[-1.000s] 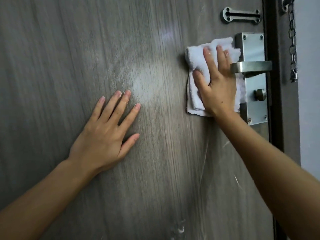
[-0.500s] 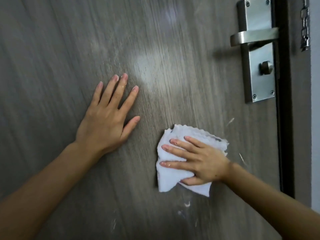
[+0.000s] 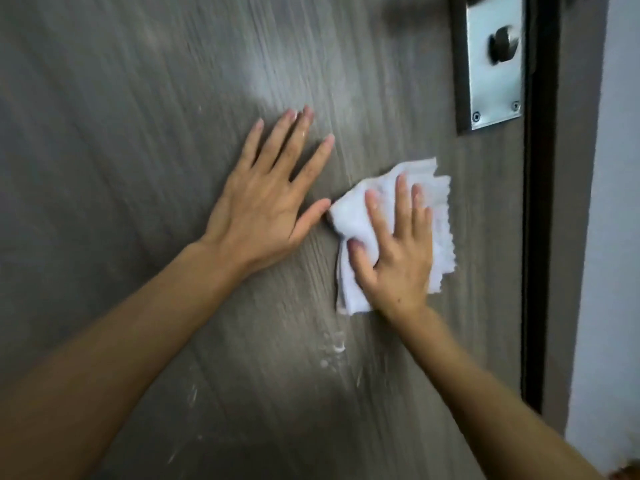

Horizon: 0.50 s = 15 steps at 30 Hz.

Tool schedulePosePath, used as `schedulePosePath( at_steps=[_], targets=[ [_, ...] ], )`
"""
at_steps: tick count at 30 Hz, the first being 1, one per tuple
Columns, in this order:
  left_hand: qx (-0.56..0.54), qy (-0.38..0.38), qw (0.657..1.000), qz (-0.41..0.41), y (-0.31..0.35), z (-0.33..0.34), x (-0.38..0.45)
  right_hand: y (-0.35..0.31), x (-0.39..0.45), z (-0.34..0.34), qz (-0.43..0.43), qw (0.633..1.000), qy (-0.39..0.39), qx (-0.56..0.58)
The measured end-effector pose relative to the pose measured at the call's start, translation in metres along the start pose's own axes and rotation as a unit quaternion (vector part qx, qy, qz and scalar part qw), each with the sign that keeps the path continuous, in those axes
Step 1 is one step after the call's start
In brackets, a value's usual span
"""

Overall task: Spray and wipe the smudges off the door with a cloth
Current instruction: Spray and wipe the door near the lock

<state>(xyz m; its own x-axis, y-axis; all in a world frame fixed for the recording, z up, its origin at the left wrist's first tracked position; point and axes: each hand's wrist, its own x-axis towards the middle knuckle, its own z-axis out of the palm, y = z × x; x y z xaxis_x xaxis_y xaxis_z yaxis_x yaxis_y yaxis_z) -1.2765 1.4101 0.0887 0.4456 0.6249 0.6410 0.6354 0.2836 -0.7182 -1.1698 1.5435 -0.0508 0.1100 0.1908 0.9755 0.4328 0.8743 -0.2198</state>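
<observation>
Single head view, close, facing door [image 3: 138, 168], angled down.

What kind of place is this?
Probably the entrance of a home or flat: a wood-grain door with a metal lock plate and turn knob, set in a dark frame beside a pale wall.

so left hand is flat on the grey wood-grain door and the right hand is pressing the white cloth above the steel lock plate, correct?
Not quite. In the head view the right hand presses the white cloth below the steel lock plate, not above it. The left hand does lie flat on the grey wood-grain door.
</observation>
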Motion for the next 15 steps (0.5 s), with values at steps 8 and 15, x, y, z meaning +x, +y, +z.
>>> schedulePosePath(
  at_steps=[8, 15],
  targets=[
    [0.03, -0.005, 0.999, 0.019, 0.0, 0.012, -0.007, 0.04, -0.062, -0.006, -0.432, 0.891, -0.139, -0.024],
    [0.033, -0.011, 0.999, 0.016, 0.001, 0.011, -0.008, 0.098, -0.026, -0.017, -0.028, 0.999, -0.033, -0.015]
  ],
)
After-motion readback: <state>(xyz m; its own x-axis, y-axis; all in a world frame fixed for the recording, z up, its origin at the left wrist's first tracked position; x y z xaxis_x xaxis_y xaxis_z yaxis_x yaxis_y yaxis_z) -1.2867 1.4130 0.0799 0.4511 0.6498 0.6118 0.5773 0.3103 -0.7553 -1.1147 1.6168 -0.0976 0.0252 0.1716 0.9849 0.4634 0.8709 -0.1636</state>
